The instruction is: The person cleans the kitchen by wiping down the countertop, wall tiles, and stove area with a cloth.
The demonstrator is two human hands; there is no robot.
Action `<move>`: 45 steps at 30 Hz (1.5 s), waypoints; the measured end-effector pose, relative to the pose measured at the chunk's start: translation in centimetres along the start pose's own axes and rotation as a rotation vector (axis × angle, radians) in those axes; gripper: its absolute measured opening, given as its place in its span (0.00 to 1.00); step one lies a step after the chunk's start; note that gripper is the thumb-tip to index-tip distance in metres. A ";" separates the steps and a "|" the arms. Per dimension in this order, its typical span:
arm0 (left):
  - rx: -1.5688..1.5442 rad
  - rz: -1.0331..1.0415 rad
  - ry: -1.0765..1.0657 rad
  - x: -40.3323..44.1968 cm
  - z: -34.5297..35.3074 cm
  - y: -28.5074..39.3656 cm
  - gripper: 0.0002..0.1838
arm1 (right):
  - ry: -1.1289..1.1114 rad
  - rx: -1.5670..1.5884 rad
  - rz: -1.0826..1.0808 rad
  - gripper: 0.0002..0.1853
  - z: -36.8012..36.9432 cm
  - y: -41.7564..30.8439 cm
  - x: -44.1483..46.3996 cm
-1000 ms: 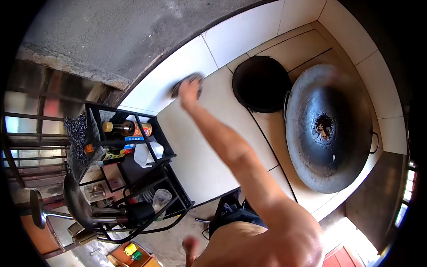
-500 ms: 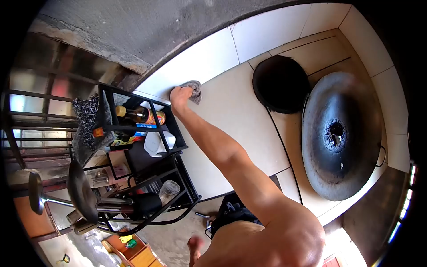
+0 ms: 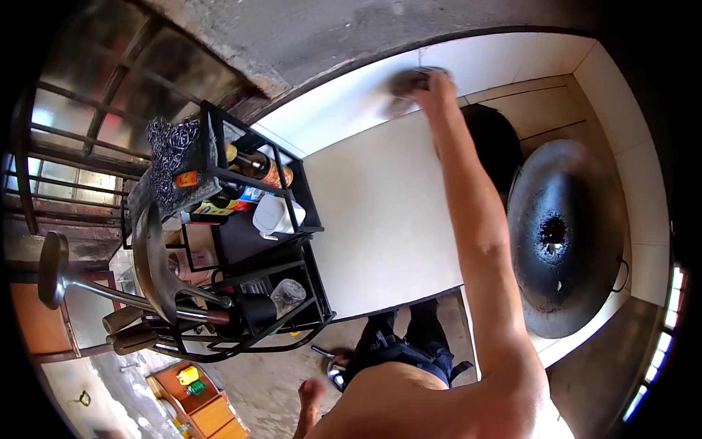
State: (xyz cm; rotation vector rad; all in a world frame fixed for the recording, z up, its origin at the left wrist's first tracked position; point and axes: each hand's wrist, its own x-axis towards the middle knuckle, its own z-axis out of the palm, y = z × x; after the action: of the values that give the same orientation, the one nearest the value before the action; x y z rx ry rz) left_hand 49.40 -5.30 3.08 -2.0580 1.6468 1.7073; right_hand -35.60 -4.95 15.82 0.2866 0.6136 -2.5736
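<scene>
My right hand (image 3: 436, 89) is closed on a grey-brown cloth (image 3: 409, 84), which is smeared by motion against the white wall tiles (image 3: 347, 102) behind the counter. The arm reaches across the pale tiled counter (image 3: 380, 219), left of the dark round hole (image 3: 493, 143). Low in the view, my left hand (image 3: 311, 393) hangs beside my torso, away from the counter. It is blurred, so its fingers cannot be made out, and nothing in it can be seen.
A large wok (image 3: 567, 285) sits at the right. On the left, a black rack (image 3: 314, 274) holds bottles, a white container (image 3: 276, 217) and a clear cup (image 3: 287, 295). Ladles (image 3: 53, 271) stick out from it. A barred window (image 3: 80, 168) lies beyond.
My right hand has moved the cloth right along the wall, from near the rack towards the dark hole. The view has shifted, showing my legs. My left hand stays low beside my torso.
</scene>
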 end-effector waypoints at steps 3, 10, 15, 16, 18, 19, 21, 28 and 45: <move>-0.016 0.075 -0.022 -0.6 -0.8 -3.6 0.08 | 0.206 -0.138 -0.379 0.11 -3.5 4.3 3.3; 0.154 0.252 0.154 0.0 -1.6 -2.8 0.09 | 0.893 -1.431 -0.707 0.26 -9.0 30.3 11.6; 0.213 0.170 -0.125 4.1 -3.8 -4.9 0.11 | 0.411 -0.322 0.015 0.18 -1.4 24.0 1.6; 0.075 0.031 -0.109 3.7 -3.2 -2.9 0.10 | 0.360 0.006 0.083 0.14 -0.4 23.4 0.2; 0.055 0.048 -0.109 3.4 -2.6 -0.5 0.10 | 0.227 0.083 0.093 0.12 1.4 20.8 -1.6; 0.036 0.055 -0.105 3.5 -2.3 0.5 0.10 | 0.175 0.102 0.071 0.13 2.5 19.2 -2.3; 0.838 0.617 -0.256 4.7 -3.2 1.9 0.09 | 0.001 -0.012 -0.011 0.14 2.6 17.1 -1.2; 0.472 0.291 -0.166 -2.1 4.5 14.6 0.10 | 0.338 -1.036 -1.145 0.37 -0.6 2.4 4.7; 0.234 1.229 -0.253 1.0 36.1 39.8 0.09 | 0.306 -0.810 -1.293 0.33 -3.7 -5.2 9.1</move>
State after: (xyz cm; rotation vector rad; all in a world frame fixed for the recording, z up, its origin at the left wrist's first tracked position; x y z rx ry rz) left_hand -3.81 -3.26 10.25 -0.5733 3.0459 1.6247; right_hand -45.74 -2.78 11.73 -0.0563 2.5072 -2.9891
